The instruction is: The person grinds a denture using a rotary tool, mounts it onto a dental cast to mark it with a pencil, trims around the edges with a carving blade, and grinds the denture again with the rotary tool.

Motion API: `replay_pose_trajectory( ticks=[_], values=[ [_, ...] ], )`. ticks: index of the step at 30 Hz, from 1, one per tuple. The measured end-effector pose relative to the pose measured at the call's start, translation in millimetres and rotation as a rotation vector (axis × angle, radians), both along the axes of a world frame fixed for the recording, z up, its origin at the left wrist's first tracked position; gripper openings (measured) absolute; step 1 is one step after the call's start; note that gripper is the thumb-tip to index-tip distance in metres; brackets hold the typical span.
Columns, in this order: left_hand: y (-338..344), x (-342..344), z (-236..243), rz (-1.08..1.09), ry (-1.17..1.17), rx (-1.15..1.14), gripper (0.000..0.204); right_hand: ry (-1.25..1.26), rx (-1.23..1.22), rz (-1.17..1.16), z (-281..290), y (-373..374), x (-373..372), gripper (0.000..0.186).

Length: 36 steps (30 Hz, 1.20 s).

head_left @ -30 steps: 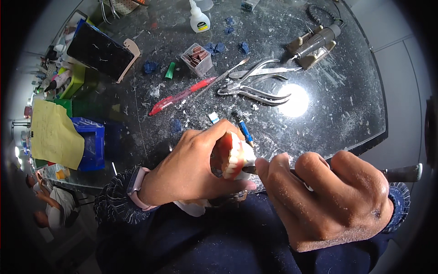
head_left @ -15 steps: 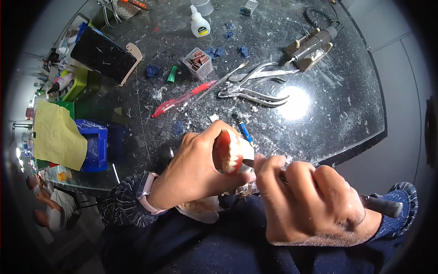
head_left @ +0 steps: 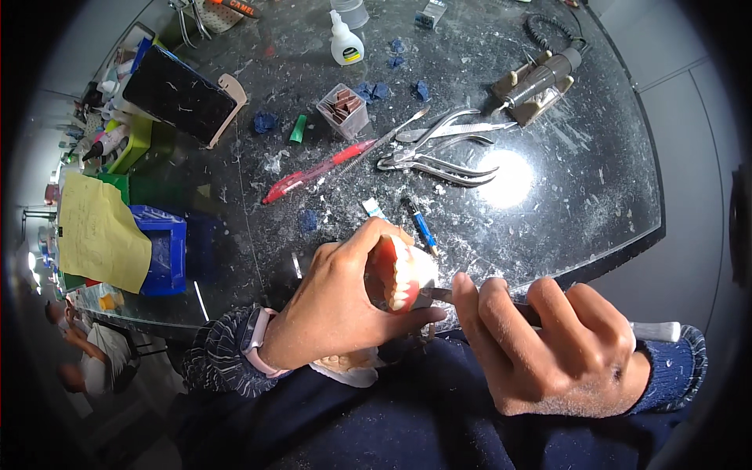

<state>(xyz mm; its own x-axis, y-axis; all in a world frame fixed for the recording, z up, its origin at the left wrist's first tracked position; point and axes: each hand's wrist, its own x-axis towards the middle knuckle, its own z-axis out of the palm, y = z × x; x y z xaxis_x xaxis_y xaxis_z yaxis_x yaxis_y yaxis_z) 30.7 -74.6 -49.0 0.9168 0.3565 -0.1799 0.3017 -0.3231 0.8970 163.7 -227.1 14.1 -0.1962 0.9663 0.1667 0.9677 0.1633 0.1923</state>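
My left hand point(head_left: 333, 294) is closed around a dental model with a denture point(head_left: 401, 274), its pink gum and row of cream teeth facing up between thumb and fingers. White plaster shows along its right side. My right hand point(head_left: 548, 337) grips a knife point(head_left: 439, 294) with a thin metal blade and a light-ended handle that sticks out past the wrist. The blade tip meets the model's right side, close to my left thumb; whether it cuts in I cannot tell. Below my left hand, a tan and white plaster cast point(head_left: 348, 366) rests on my lap, partly hidden.
On the dusty black bench lie pliers point(head_left: 439, 157), a red pen point(head_left: 317, 171), a small blue tool point(head_left: 424, 229) and a clear box point(head_left: 343, 112). A handpiece point(head_left: 540, 77) rests on its stand at the back right. Blue bins point(head_left: 164, 243) and a phone point(head_left: 178, 95) stand left.
My right hand has moved right and slightly back from the model, with its fingers straighter, so more of the blade shows. The left hand still holds the model, turned slightly.
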Motion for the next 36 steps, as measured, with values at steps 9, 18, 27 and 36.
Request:
replay_pose_trajectory(
  ticks=[9,18,27,36],
  values=[
    [6,-9,-5,0.026,0.084,0.041,0.055,-0.107,0.052,0.097,1,19,-5,0.034],
    [-1,-5,-3,0.008,0.03,0.007,0.057,-0.351,0.038,0.191,12,15,-5,0.021],
    [-4,-13,-4,0.05,-0.071,0.083,0.058,-0.127,0.018,0.091,-11,2,-8,0.03],
    [-8,-9,-4,0.019,-0.041,0.004,0.06,-0.114,-0.077,0.033,4,-3,-5,0.031]
  ],
)
